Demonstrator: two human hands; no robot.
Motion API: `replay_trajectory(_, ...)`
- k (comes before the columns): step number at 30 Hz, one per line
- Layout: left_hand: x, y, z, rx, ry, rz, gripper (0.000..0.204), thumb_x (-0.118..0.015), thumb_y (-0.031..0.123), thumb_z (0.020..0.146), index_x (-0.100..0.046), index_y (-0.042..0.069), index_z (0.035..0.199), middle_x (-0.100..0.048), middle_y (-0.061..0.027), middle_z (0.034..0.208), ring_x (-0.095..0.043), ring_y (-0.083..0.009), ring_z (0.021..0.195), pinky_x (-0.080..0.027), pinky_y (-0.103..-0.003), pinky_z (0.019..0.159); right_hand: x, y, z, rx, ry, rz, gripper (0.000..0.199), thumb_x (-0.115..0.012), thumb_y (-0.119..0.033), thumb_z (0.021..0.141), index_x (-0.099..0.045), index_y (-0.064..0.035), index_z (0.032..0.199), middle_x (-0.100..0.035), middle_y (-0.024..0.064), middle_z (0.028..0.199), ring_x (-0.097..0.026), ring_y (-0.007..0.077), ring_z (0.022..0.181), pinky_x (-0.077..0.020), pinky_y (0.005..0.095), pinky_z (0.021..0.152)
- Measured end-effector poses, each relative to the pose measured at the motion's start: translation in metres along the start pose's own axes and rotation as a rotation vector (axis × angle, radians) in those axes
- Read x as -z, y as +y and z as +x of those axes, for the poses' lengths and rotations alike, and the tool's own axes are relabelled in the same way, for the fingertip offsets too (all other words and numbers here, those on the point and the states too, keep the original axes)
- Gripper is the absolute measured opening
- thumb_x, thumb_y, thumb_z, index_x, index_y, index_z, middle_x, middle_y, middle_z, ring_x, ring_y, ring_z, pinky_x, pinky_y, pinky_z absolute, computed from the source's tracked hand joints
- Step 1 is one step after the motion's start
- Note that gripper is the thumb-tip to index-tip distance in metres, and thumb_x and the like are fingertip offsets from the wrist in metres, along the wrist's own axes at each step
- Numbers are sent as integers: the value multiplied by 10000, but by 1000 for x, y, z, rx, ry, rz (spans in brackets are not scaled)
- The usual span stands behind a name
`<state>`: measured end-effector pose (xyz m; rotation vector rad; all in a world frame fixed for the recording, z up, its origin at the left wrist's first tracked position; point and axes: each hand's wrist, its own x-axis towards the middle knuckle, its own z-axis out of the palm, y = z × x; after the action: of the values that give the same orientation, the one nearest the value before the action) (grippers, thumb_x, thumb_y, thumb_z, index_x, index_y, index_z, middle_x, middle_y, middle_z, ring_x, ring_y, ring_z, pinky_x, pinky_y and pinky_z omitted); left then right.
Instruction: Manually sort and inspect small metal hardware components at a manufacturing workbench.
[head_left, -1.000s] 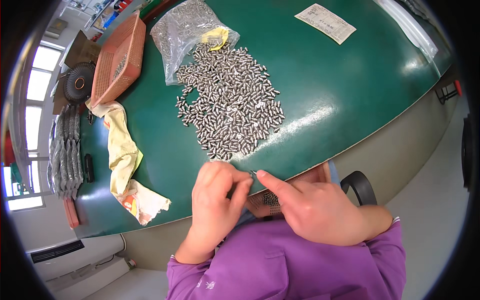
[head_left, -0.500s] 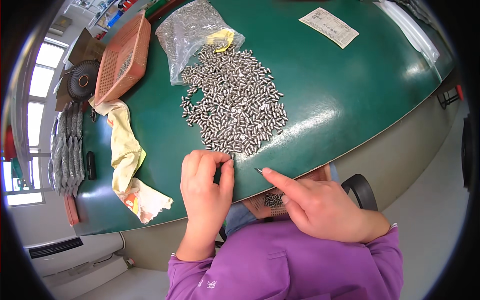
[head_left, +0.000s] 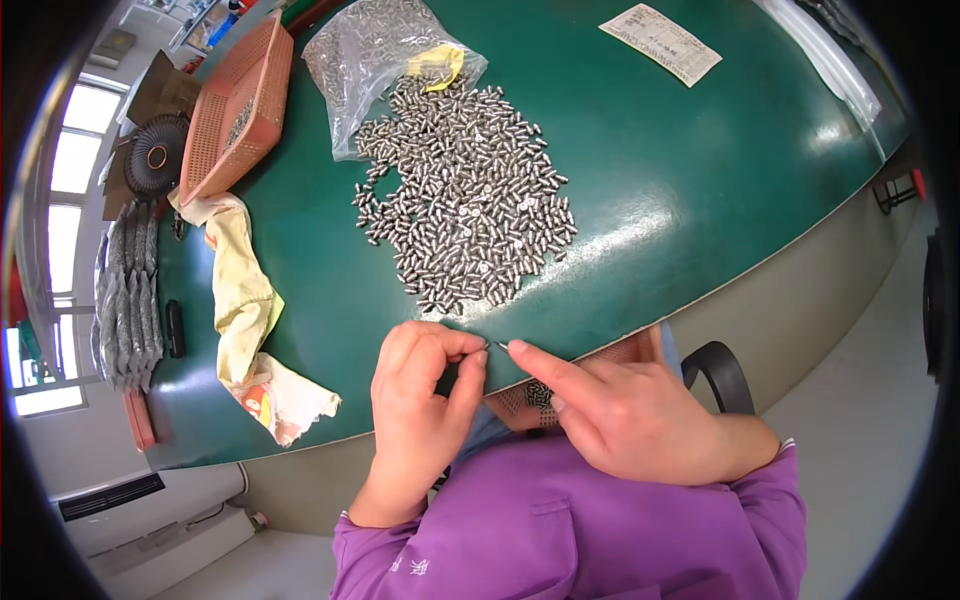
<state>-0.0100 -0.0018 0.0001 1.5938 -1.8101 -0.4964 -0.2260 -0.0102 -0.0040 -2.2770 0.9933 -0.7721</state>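
Observation:
Near the table's front edge, my left hand (head_left: pixel 420 385) pinches thumb and forefinger together. A tiny metal piece (head_left: pixel 488 346) shows at their tips, too small to make out fully. My right hand (head_left: pixel 630 415) points its forefinger toward that pinch. A small dark pointed piece (head_left: pixel 502 346) sticks out at the forefinger's tip, and the grip on it is partly hidden. The two hands' tips are close together, with a slight gap. Just beyond them spreads a pile of small bullet-shaped metal parts (head_left: pixel 465 200).
A clear plastic bag (head_left: pixel 365 60) of parts lies behind the pile on the green table (head_left: pixel 640 150). At left are a pink basket (head_left: pixel 235 110), a yellowish cloth (head_left: pixel 240 300), a black fan (head_left: pixel 157 155) and stacked bags (head_left: pixel 130 300). A paper slip (head_left: pixel 660 45) lies far right.
My left hand has moved right and nearer to me, away from the pile's edge, to the right fingertip. My right hand has shifted slightly left.

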Motion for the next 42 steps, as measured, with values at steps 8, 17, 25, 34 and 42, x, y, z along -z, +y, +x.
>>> replay_trajectory(8,-1,-1,1,-6,0,8,172,-772,-41,759,-662,46,858,-629,-76,852,-606,-244,772,-497,-358,667,-3,-5,-2,-10,-67,-94,573,-693,-143,888,-564,-33,1436,-541,37,692,-580,159,560,-466,314,470)
replay_trajectory(17,0,-2,0,-2,3,2,167,-784,-27,749,-656,46,828,-622,-79,838,-605,-264,784,-493,-374,679,5,-4,5,41,-100,-106,592,-670,-116,876,-541,-2,1442,-571,81,694,-600,216,527,-498,351,463)
replay_trajectory(25,0,-2,2,-34,-2,8,168,-778,-34,745,-656,46,827,-620,-82,837,-602,-268,788,-489,-373,683,3,-4,4,-23,-124,13,568,-669,-121,898,-537,-11,1439,-605,126,706,-628,265,540,-510,388,478)
replay_trajectory(34,0,-2,1,-31,-3,24,163,-777,-29,748,-654,48,822,-624,-82,841,-602,-270,791,-488,-375,691,2,-4,3,-49,-132,71,556,-659,-124,921,-529,-14,1450,-612,128,716,-633,276,548,-513,406,479)
replay_trajectory(42,5,-3,3,-69,-36,31,159,-779,-21,751,-665,49,837,-629,-83,848,-611,-279,809,-496,-378,710,8,-8,6,-30,-194,-28,568,-637,-94,904,-526,-18,1455,-619,149,734,-637,283,558,-519,405,496)
